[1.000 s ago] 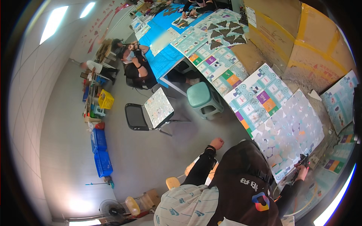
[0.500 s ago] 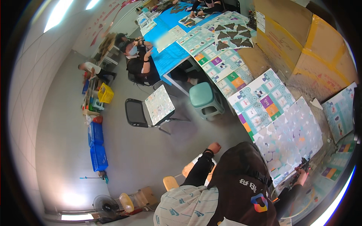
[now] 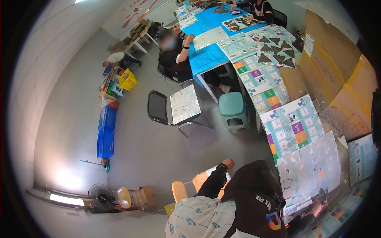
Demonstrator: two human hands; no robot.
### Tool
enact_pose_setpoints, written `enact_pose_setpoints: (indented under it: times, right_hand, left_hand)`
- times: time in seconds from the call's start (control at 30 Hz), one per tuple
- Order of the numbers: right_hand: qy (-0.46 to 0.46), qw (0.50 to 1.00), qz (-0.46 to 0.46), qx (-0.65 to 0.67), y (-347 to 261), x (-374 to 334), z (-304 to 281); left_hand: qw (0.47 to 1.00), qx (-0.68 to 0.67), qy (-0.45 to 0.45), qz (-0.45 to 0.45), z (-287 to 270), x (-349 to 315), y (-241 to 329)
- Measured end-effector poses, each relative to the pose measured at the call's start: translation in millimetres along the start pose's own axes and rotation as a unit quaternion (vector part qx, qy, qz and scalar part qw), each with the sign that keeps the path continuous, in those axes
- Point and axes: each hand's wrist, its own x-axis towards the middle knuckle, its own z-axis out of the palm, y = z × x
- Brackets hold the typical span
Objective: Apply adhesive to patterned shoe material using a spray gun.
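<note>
My left hand (image 3: 228, 163) hangs low over the floor beside a wooden stool (image 3: 201, 181). Its fingers are curled closed, and nothing shows in them. At the lower right, my right hand (image 3: 316, 208) is closed on a small dark piece (image 3: 322, 196), slightly blurred, whose kind I cannot make out. This hand is at the near edge of a printed sheet covered with pale grey patches (image 3: 307, 168). Beyond that lies a colourful printed sheet (image 3: 291, 125) with teal figures and bright squares.
Large cardboard boxes (image 3: 329, 67) stand along the right. A green stool (image 3: 231, 105) and a black chair (image 3: 158, 107) with a patterned board (image 3: 185, 104) stand left of the tables. Co-workers sit around a blue-covered table (image 3: 206, 59); blue crates (image 3: 105, 142) line the left side.
The whole view has swung, so the tables and chair appear farther right. My right hand still grips the dark piece. A person by the far-left shelves bends lower.
</note>
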Motion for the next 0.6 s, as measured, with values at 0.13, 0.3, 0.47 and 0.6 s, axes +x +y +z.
enact_pose_setpoints:
  times: [0.13, 0.3, 0.47, 0.6]
  right_hand:
    - [0.001, 1.000, 0.011, -0.026, -19, -17, 8]
    - [0.006, 0.999, 0.012, -0.029, -28, -13, 22]
    - [-0.025, 0.999, 0.013, -0.035, -25, -2, 24]
    - [-0.013, 0.999, 0.002, -0.033, -19, 8, 20]
  left_hand:
    - [0.994, -0.101, 0.027, -0.017, -5, -3, 1]
    - [0.979, -0.169, 0.061, -0.093, 0, -12, -7]
    - [0.977, -0.171, 0.072, -0.103, -2, -30, -7]
    - [0.964, -0.212, 0.051, -0.151, -2, -32, 2]
